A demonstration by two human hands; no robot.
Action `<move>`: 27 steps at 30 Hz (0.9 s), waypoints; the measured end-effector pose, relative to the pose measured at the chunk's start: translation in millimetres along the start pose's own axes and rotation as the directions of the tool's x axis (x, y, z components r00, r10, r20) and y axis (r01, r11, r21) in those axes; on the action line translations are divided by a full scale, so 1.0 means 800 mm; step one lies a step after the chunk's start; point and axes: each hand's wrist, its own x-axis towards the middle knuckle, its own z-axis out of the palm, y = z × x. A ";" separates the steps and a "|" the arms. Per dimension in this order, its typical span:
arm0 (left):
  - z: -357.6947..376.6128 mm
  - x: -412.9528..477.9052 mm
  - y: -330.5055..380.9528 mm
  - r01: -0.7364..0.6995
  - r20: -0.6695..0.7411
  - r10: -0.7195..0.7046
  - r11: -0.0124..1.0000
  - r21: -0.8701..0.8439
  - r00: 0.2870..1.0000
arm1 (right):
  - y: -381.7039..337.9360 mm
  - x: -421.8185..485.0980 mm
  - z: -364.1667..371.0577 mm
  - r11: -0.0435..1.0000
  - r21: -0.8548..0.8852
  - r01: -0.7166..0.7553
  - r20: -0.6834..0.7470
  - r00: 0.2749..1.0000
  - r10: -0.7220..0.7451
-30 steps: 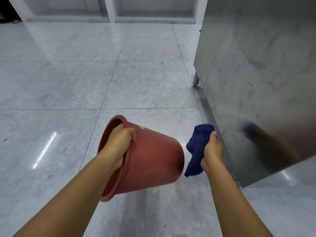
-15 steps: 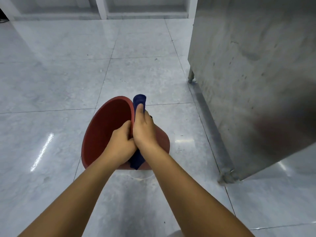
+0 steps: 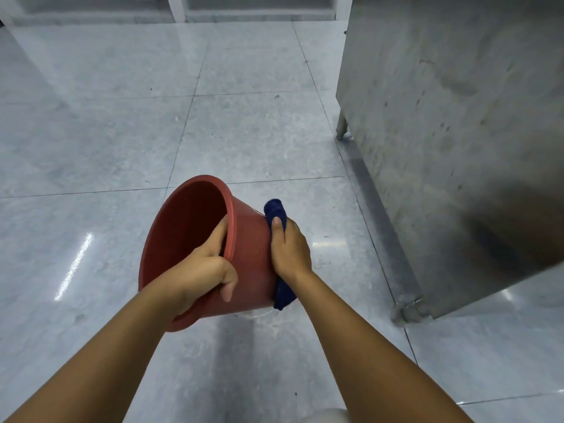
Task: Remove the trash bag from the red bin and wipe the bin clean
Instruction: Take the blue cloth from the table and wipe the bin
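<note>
I hold the red bin (image 3: 183, 233) in the air above the floor, tipped so its mouth faces up and to the left. No bag shows inside it. My left hand (image 3: 203, 270) grips the near rim, fingers inside and thumb on the outer wall. My right hand (image 3: 288, 248) presses a dark blue cloth (image 3: 276, 212) flat against the bin's right outer wall. The cloth's lower end (image 3: 283, 296) hangs out below my palm.
A tall steel cabinet (image 3: 451, 141) on short legs stands close on the right. Glossy grey floor tiles (image 3: 91, 148) stretch to the left and ahead. White shelving (image 3: 177, 7) runs along the far wall. A pale object (image 3: 323, 416) pokes in at the bottom edge.
My right hand with the cloth went from beside the bin's base onto its top wall, then round to the right side. The bin has turned, its mouth more toward me.
</note>
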 end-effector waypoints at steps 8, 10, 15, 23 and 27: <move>0.003 -0.011 -0.001 -0.049 0.087 0.051 0.998 -0.024 0.995 | 0.055 0.019 -0.007 0.931 0.096 -0.351 -0.126 0.924 0.361; 0.003 -0.013 0.002 -0.047 0.104 0.048 0.999 -0.016 0.993 | 0.074 0.016 -0.017 0.831 0.280 -0.480 -0.168 0.828 0.535; -0.012 -0.016 -0.006 0.066 0.126 -0.062 0.997 -0.032 0.990 | 0.035 0.004 -0.045 0.839 0.448 -0.310 -0.270 0.847 0.457; 0.002 -0.014 0.011 -0.012 0.080 0.028 0.980 -0.199 0.996 | -0.123 -0.047 -0.015 0.944 0.241 0.224 -0.049 0.975 -0.219; -0.002 -0.022 0.009 0.010 0.109 0.000 0.996 -0.093 0.994 | -0.137 -0.050 0.015 0.944 0.265 0.198 0.145 0.959 -0.242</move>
